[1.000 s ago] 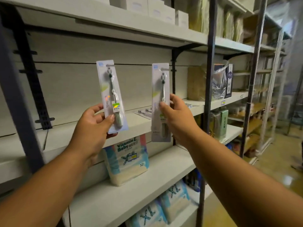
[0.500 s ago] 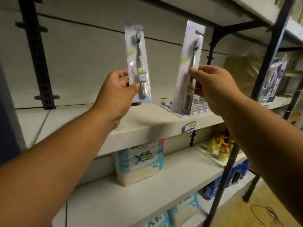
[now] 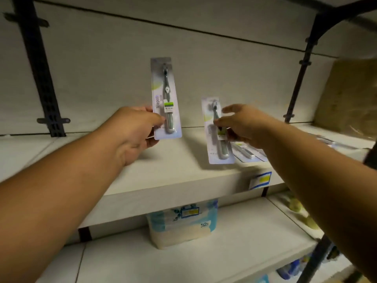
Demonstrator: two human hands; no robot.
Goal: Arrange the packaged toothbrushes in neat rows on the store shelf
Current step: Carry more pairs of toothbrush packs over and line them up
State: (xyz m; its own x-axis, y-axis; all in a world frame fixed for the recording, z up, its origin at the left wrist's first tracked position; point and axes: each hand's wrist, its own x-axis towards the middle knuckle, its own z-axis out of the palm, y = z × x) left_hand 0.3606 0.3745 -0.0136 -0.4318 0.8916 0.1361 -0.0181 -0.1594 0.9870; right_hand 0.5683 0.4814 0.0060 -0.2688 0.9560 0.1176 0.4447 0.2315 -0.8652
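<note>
My left hand [image 3: 134, 131] grips the lower left edge of a packaged toothbrush [image 3: 166, 97], a grey brush on a pale blister card, held upright above the white shelf [image 3: 175, 176]. My right hand [image 3: 242, 125] pinches a second packaged toothbrush [image 3: 219, 148] around its middle. That pack is low over the shelf near the front edge, and I cannot tell whether its bottom touches the board. Just right of it, several more toothbrush packs [image 3: 246, 153] lie flat on the shelf, partly hidden by my right wrist.
A blue and yellow price tag [image 3: 261, 179] is on the shelf's front lip. A pack of baby wipes [image 3: 183, 225] stands on the shelf below. Black uprights [image 3: 40, 64] run up the back wall. A brown wrapped bundle [image 3: 346, 94] sits at the far right.
The view has closed in on the shelf. My right hand has lowered its pack from chest height down to the shelf board beside the flat packs. My left hand keeps its pack upright.
</note>
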